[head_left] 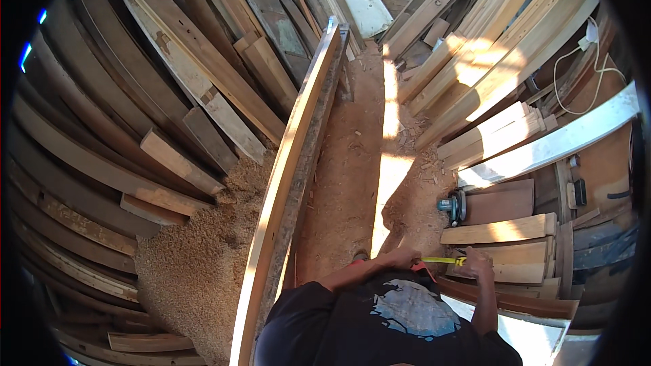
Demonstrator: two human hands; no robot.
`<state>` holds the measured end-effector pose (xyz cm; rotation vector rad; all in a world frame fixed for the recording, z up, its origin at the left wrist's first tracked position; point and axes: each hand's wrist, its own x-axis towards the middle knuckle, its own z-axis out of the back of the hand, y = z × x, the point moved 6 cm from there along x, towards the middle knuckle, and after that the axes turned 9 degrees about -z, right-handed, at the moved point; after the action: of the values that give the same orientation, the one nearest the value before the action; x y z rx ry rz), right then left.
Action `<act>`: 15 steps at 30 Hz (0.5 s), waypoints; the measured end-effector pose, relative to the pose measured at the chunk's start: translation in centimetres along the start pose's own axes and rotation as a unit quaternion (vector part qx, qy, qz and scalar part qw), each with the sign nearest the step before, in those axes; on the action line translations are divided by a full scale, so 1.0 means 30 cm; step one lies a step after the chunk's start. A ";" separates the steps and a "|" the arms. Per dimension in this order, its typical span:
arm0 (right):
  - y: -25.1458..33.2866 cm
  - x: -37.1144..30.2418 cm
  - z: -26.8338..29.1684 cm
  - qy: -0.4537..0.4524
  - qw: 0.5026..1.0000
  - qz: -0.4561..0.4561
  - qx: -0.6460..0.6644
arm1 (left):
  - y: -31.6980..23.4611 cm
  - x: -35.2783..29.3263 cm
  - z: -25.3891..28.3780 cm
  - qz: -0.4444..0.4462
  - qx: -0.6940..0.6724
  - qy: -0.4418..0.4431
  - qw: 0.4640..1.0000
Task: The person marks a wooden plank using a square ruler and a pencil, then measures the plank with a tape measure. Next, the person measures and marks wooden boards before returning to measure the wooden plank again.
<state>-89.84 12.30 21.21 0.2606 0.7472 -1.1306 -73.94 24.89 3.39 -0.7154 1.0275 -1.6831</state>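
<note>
My left hand (404, 257) is closed at the left end of the yellow blade of a tape measure (439, 259), close in front of my body. At the other end, my right hand (478, 264) is closed round the tape measure's body, which my fingers partly hide. A short length of blade stretches between the two hands, roughly level. Just beyond my right hand lie pale boards (498, 232), stacked at the right. To the left of my arms, a long squared timber (288, 156) rests along a narrow bench (314, 142).
A teal circular saw (452, 207) stands beyond the pale boards. Sawdust (196, 278) is heaped left of the bench. Planks lean along the left (102, 156) and right (468, 54) sides. A white cable (557, 88) hangs at the right. Sunlit dirt floor (349, 163) runs ahead.
</note>
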 end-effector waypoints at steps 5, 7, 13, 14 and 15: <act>0.301 0.168 0.003 0.058 0.989 0.135 0.010 | 0.003 0.066 0.145 0.031 0.041 -0.013 0.999; 0.390 0.241 0.055 0.057 0.986 0.156 0.014 | 0.073 0.096 0.229 0.098 0.038 -0.012 0.994; 0.499 0.561 0.261 0.046 0.976 0.211 -0.031 | 0.238 0.070 0.576 0.172 -0.001 -0.218 0.961; 0.514 0.587 0.311 0.043 0.974 0.220 -0.033 | 0.283 0.049 0.633 0.220 0.025 -0.232 0.947; 0.524 0.615 0.356 0.044 0.973 0.223 -0.042 | 0.321 0.013 0.666 0.240 0.049 -0.234 0.941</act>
<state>-67.53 -0.12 14.21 0.3878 0.7665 -0.6621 -53.12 17.23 4.14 -0.6884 0.6979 -1.0629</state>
